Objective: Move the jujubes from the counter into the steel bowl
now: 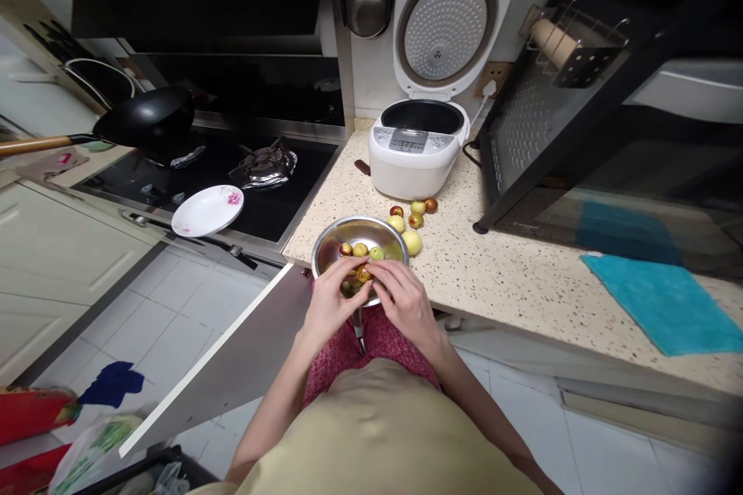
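Between the fingertips of both my hands is a brown and yellow-green jujube (pixel 364 274), held over a steel bowl (pixel 321 247). My left hand (pixel 333 300) pinches it from the left; my right hand (pixel 405 298) pinches it from the right. Several more jujubes (pixel 360 249) lie inside the bowl, partly hidden by my fingers. On the counter behind the bowl's right side sit other jujubes (pixel 416 220), some green, some reddish brown. A blade-like metal piece (pixel 358 329) shows below the bowl, mostly hidden.
An open white rice cooker (pixel 413 162) stands behind the fruit. Left is a stove with a black wok (pixel 148 120) and a white plate (pixel 207 211) near its front edge. An open cabinet door (pixel 220 356) juts out at my left. A blue cloth (pixel 662 302) lies right.
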### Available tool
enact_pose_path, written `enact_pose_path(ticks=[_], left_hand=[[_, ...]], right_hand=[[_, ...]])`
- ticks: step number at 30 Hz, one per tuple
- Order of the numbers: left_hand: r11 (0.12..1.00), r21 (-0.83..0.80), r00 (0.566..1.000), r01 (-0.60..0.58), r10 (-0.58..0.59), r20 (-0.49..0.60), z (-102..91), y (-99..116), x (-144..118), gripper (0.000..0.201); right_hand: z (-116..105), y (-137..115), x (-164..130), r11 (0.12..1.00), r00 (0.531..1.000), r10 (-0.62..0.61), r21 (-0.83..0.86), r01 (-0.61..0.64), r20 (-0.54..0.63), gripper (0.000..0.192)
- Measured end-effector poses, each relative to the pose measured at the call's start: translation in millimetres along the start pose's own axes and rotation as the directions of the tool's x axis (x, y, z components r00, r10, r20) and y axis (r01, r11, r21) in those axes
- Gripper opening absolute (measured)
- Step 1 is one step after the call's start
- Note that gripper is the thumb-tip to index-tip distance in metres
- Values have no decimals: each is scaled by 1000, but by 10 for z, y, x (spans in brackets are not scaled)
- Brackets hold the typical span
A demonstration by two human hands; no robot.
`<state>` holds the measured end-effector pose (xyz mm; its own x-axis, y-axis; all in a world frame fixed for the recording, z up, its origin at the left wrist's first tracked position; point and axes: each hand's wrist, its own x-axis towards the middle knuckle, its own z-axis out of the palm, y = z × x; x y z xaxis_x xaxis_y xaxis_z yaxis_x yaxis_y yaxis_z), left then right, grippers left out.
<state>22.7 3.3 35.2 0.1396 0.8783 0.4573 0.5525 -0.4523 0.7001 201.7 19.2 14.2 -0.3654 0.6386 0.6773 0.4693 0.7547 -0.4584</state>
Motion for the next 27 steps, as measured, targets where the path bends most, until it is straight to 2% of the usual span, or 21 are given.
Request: enact_pose_path(ticks=[9, 16, 27], left_hand=[[999, -27, 1000, 22, -22, 8, -42, 31, -3, 31], [998, 68, 1000, -12, 13, -9, -46, -24, 56, 25], [973, 229, 993, -38, 10, 119, 49, -136, 166, 26]], right_hand=[[16, 6, 2, 999, 999, 32, 4, -32, 0, 38], [-5, 32, 7, 999, 998, 48, -21, -48, -36, 34], [-66, 61, 11, 996, 992, 79, -29, -82, -100, 28]])
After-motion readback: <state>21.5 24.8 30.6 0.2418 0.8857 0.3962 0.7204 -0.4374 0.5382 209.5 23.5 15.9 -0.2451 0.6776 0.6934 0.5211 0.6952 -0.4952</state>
